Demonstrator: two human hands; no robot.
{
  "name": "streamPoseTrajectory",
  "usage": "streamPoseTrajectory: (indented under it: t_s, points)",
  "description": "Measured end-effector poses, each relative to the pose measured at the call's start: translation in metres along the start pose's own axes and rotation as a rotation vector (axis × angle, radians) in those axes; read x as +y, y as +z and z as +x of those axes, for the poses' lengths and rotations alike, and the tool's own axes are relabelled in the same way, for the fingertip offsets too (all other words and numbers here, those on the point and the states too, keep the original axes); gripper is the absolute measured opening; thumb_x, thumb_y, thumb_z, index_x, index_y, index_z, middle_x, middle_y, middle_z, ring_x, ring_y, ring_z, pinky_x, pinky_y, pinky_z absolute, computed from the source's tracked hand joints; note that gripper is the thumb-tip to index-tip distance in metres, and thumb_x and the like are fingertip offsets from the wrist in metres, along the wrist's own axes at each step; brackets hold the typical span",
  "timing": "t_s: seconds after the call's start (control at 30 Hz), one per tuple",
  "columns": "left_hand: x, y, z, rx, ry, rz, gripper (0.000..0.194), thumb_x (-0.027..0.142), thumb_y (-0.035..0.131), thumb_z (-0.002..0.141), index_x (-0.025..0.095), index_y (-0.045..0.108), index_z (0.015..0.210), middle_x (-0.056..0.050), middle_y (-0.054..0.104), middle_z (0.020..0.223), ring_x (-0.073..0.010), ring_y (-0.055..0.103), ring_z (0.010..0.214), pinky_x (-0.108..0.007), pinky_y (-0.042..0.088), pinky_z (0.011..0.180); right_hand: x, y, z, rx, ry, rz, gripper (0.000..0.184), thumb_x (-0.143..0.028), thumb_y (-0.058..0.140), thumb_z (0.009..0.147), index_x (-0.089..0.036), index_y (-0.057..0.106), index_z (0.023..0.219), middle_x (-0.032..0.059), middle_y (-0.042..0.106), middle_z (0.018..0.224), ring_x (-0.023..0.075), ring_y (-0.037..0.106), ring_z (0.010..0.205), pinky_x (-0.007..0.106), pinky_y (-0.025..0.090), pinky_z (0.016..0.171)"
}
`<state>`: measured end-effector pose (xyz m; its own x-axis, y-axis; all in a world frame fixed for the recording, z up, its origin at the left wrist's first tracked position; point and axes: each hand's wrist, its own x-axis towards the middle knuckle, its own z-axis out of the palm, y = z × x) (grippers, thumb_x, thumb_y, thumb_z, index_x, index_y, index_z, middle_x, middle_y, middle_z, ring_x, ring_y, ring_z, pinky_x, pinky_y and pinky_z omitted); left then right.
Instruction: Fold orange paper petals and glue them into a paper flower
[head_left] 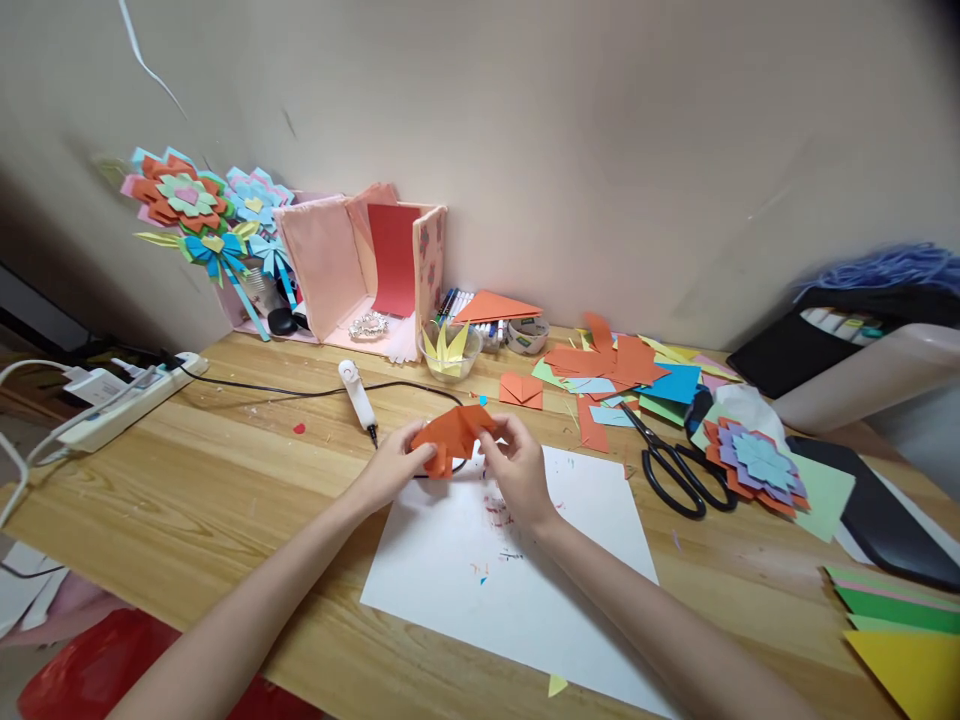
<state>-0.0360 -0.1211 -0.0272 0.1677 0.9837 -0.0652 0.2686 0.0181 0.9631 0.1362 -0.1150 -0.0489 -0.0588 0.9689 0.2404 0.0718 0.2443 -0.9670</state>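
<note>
An orange piece of folded paper [452,440] is held up between my two hands, over the far edge of a marked white sheet [517,570]. My left hand [394,468] pinches its left side between thumb and fingers. On the other side, my right hand [519,470] grips the upper right corner. Just beyond the paper lies a small folded orange piece [520,390]. A white hot glue gun [358,395] with a black cord rests behind my left hand. Black-handled scissors [679,465] lie to the right of the white sheet.
Orange, blue and green paper scraps [611,365] are piled at the back. A clear bowl [450,355] holds yellow paper leaves. Layered paper flowers [184,195] stand at the left by a pink box [322,265]. A power strip [131,400] sits on the left edge; another paper flower [757,465] lies right.
</note>
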Motion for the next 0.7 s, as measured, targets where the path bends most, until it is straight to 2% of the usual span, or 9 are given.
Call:
streamPoseTrajectory:
  t_s: [0.07,0.17,0.27,0.33,0.4,0.5,0.6,0.63,0.7]
  points:
    - [-0.004,-0.004,0.004,0.138,0.048,-0.07,0.011,0.027,0.053,0.072,0.017,0.049,0.073,0.003,0.052,0.067,-0.0122,0.051,0.065,-0.022,0.041,0.061,-0.003,0.006,0.001,-0.017,0.132,0.15,0.019,-0.04,0.054,0.08,-0.021,0.051,0.082,-0.0008,0.054,0.07,0.0123,0.049,0.052,0.026,0.043,0.048]
    - [-0.003,-0.012,0.008,0.308,0.133,-0.201,0.02,0.03,0.059,0.071,0.018,0.043,0.074,0.005,0.049,0.068,-0.01,0.052,0.065,-0.02,0.042,0.062,-0.012,0.02,0.006,-0.09,0.22,0.301,0.026,-0.043,0.059,0.075,-0.02,0.05,0.083,0.0001,0.053,0.072,0.0138,0.054,0.06,0.026,0.048,0.051]
    - [0.008,-0.025,0.004,0.52,0.245,-0.254,0.024,0.03,0.061,0.073,0.019,0.044,0.085,0.001,0.055,0.081,-0.0113,0.056,0.078,-0.022,0.045,0.072,-0.019,0.038,0.015,-0.166,0.184,0.352,0.028,-0.043,0.056,0.077,-0.02,0.049,0.093,0.0031,0.053,0.086,0.0149,0.056,0.07,0.027,0.05,0.056]
    - [0.015,-0.04,0.002,0.711,0.323,-0.211,0.027,0.03,0.061,0.074,0.019,0.044,0.092,-0.002,0.056,0.088,-0.0125,0.057,0.084,-0.023,0.046,0.075,-0.019,0.052,0.022,-0.225,0.111,0.325,0.026,-0.043,0.05,0.08,-0.021,0.048,0.094,0.0046,0.052,0.094,0.0147,0.055,0.073,0.027,0.05,0.058]
    - [0.016,-0.061,0.001,0.935,0.391,-0.135,0.03,0.03,0.061,0.075,0.02,0.044,0.096,-0.003,0.056,0.091,-0.013,0.058,0.085,-0.022,0.047,0.072,-0.014,0.069,0.03,-0.263,0.058,0.234,0.024,-0.042,0.044,0.083,-0.021,0.049,0.093,0.0057,0.052,0.098,0.0148,0.055,0.075,0.028,0.049,0.061]
    - [0.002,-0.101,0.007,1.21,0.427,-0.106,0.033,0.029,0.061,0.074,0.019,0.041,0.098,-0.005,0.056,0.092,-0.0131,0.059,0.081,-0.022,0.048,0.065,-0.001,0.101,0.041,-0.235,0.06,-0.013,0.023,-0.038,0.045,0.081,-0.019,0.048,0.095,0.0075,0.053,0.098,0.0165,0.054,0.076,0.031,0.048,0.067]
    - [-0.023,-0.137,0.014,1.335,0.308,-0.14,0.036,0.027,0.061,0.074,0.017,0.038,0.099,-0.008,0.057,0.096,-0.0143,0.061,0.083,-0.026,0.05,0.068,0.01,0.135,0.046,-0.227,-0.018,-0.24,0.034,-0.038,0.052,0.075,-0.017,0.047,0.102,0.0109,0.052,0.102,0.0207,0.055,0.083,0.035,0.046,0.074]
    - [-0.031,-0.146,0.016,1.346,0.244,-0.14,0.033,0.025,0.059,0.075,0.017,0.038,0.098,-0.008,0.057,0.095,-0.0141,0.061,0.083,-0.027,0.05,0.07,0.012,0.145,0.047,-0.227,-0.046,-0.313,0.038,-0.04,0.054,0.074,-0.017,0.048,0.104,0.0121,0.052,0.103,0.0237,0.055,0.089,0.037,0.045,0.077]
    - [-0.043,-0.156,0.017,1.359,0.206,-0.131,0.031,0.022,0.059,0.074,0.017,0.039,0.096,-0.008,0.058,0.092,-0.0149,0.061,0.083,-0.03,0.049,0.073,0.014,0.161,0.048,-0.223,-0.113,-0.443,0.04,-0.04,0.055,0.073,-0.017,0.049,0.105,0.014,0.054,0.104,0.0291,0.052,0.098,0.04,0.042,0.081]
